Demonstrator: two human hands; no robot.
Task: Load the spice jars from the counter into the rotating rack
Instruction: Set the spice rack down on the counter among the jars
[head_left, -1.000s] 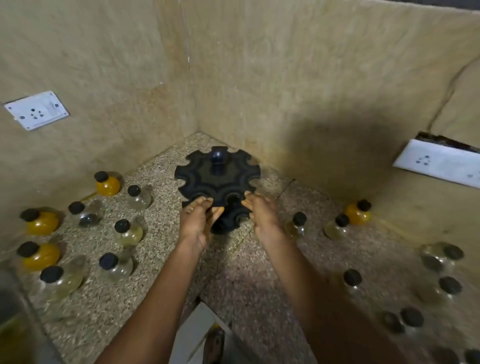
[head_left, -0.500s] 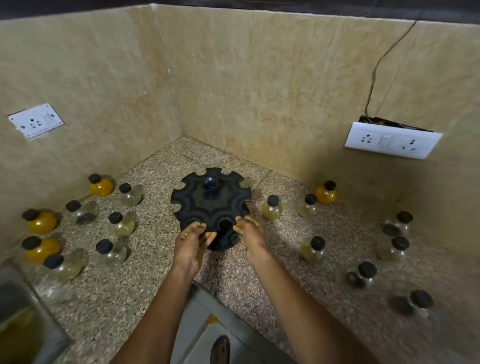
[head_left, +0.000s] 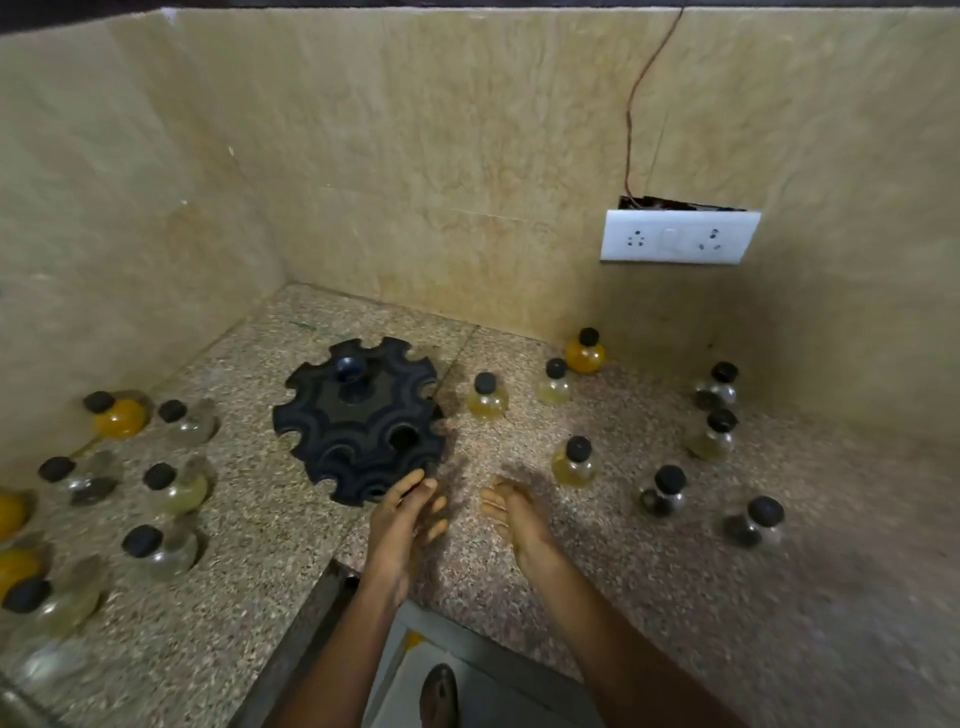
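Both hands — the left hand (head_left: 402, 525) with fingertips at the black rotating rack's (head_left: 359, 426) near rim, the right hand (head_left: 517, 519) just beside it — hover spread and empty over the speckled table (head_left: 519, 597). The rack stands unloaded at 12 o'clock; spice jars (head_left: 574, 462) are scattered at 9 and 2 o'clock.

A rotating rack (head_left: 361, 421) stands on the tabletop (head_left: 519, 582) near the back corner. Jars cluster at its nine o'clock (head_left: 176, 486) and three o'clock (head_left: 574, 462). At six o'clock, the left hand (head_left: 402, 525) touches its rim; the right hand (head_left: 517, 519) hovers beside.
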